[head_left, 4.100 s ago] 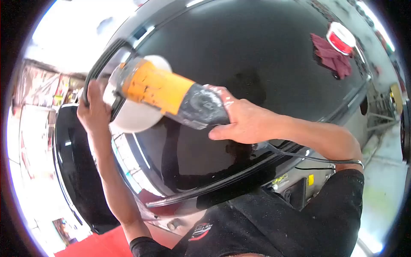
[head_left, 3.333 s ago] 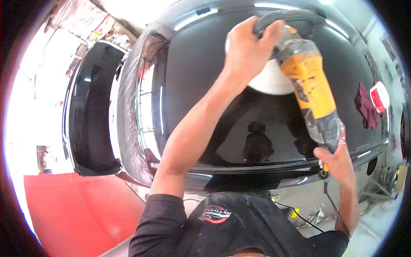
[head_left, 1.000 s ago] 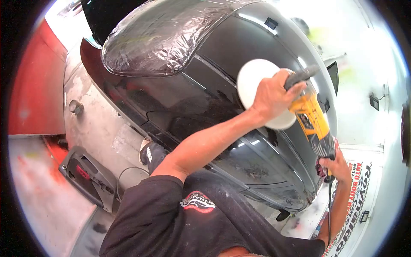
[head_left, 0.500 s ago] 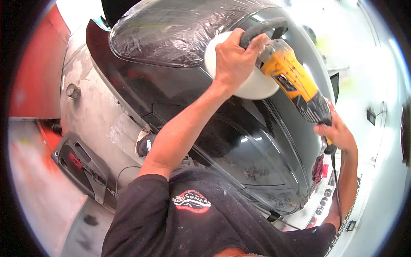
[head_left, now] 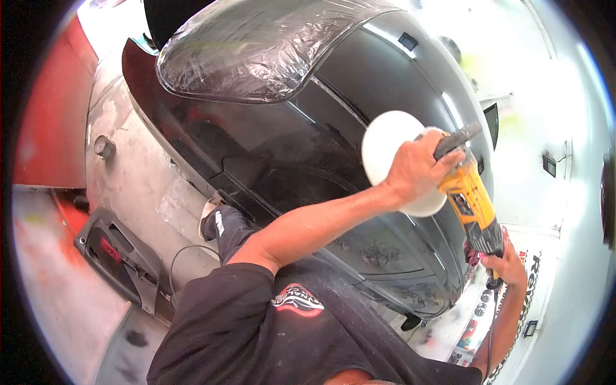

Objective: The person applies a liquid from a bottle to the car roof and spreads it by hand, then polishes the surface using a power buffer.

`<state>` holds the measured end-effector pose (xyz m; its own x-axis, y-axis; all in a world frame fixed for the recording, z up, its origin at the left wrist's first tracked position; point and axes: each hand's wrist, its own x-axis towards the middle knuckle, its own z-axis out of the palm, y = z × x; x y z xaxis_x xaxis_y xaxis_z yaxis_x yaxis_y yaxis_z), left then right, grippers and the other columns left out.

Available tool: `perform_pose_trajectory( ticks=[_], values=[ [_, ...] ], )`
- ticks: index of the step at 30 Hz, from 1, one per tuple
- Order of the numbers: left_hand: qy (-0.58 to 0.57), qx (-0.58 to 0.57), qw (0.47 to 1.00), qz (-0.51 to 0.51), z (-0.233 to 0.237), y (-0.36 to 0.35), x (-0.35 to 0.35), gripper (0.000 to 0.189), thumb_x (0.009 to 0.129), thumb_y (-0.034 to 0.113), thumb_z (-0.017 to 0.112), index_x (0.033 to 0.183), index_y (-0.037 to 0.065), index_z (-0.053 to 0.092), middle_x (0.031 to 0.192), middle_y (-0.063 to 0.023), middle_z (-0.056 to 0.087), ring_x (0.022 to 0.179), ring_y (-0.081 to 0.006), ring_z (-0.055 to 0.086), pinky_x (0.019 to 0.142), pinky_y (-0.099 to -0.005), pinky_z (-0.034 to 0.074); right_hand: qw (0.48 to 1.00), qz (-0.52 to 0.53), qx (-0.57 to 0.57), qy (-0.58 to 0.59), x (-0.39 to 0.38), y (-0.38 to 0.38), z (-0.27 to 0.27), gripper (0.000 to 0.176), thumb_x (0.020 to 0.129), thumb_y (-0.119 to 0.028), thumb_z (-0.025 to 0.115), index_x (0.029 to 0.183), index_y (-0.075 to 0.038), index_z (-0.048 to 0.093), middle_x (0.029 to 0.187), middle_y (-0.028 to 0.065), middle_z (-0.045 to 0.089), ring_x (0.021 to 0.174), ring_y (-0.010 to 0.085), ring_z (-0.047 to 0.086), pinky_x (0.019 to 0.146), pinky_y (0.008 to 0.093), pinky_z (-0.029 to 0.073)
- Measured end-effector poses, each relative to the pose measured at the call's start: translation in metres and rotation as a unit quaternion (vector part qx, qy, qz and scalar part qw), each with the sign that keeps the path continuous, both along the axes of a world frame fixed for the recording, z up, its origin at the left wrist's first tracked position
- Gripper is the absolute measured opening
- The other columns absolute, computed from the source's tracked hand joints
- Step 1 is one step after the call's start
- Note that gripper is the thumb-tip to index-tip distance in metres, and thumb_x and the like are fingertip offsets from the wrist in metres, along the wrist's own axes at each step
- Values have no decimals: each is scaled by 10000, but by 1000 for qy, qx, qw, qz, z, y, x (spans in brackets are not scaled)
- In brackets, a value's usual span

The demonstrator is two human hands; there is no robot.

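While my left hand [head_left: 417, 168], nearer the white pad [head_left: 387, 142], clasps the front handle [head_left: 458, 140], my right hand [head_left: 511, 264] grips the rear of the yellow polisher [head_left: 473, 200], slanted lengthwise between them over the black car [head_left: 359, 80].

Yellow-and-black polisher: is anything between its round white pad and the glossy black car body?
Nothing visible. The left hand grips the dark front handle, the right hand the rear of the yellow-and-black polisher. No object shows between the round white pad and glossy black car body; contact is unclear.
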<state>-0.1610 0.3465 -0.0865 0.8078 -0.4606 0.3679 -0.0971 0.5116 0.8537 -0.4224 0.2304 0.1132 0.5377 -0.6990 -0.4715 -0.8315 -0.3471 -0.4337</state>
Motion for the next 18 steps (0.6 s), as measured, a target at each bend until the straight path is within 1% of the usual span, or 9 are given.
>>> perform_pose_trajectory(
  ticks=[3,5,6,8,11,13,15,16,18],
  values=[
    [9,-14,1000,-26,-5,-2,-5,386,941,337,743,1090,-10,662,752,-127,693,672,-110,636,591,-315,505,999,-42,3,9,-2,11,6,998,711,-271,916,1494,10,364,1169,28,615,923,99,579,802,235,495],
    [23,-19,999,-18,-1,21,6,378,939,311,751,1118,-10,663,767,-123,702,700,-96,640,605,-311,511,999,-26,5,39,17,22,10,984,723,-253,904,1497,13,359,1226,54,607,1029,132,574,914,269,471],
    [49,-25,998,-24,-1,37,16,361,945,281,751,1146,-6,667,825,-114,718,771,-80,642,652,-296,528,999,24,-5,29,33,23,0,971,735,-229,885,1506,14,348,1266,74,592,1110,157,550,985,289,426],
    [42,-77,995,52,-22,58,38,333,953,259,746,1153,2,674,904,-80,731,821,-84,642,705,-283,540,992,124,-29,4,66,24,-19,947,758,-180,848,1524,17,327,1346,114,563,1272,208,502,1126,330,336],
    [48,-83,985,144,-54,98,66,300,958,205,741,1163,-3,673,963,-22,719,860,-82,632,734,-259,534,952,290,-97,-4,120,39,-42,944,765,-140,816,1542,13,302,1390,140,544,1322,227,479,1152,340,306],
    [69,-63,981,170,-75,116,71,274,961,182,736,1144,-10,670,952,-6,706,860,-76,626,720,-244,524,936,331,-120,12,151,60,-45,952,762,-121,801,1551,12,285,1411,157,543,1344,238,476,1155,348,308],
    [75,-29,978,191,-86,123,74,240,964,159,730,1115,-16,666,941,-1,696,858,-70,624,705,-234,518,941,322,-102,10,153,69,-44,956,764,-111,793,1558,5,272,1412,174,553,1331,250,504,1145,354,329],
    [100,-54,977,178,-85,123,66,254,958,200,744,1069,-12,658,886,11,673,790,-50,595,653,-229,500,944,317,-94,10,153,71,-42,958,764,-106,789,1561,1,266,1413,182,559,1324,256,517,1140,357,340],
    [40,-45,981,186,-79,119,43,316,935,268,774,1030,-6,649,796,2,643,701,-44,546,582,-243,477,946,308,-97,19,125,68,-36,989,744,-67,794,1568,-1,250,1370,195,595,1276,281,568,1122,369,374]
  ],
)
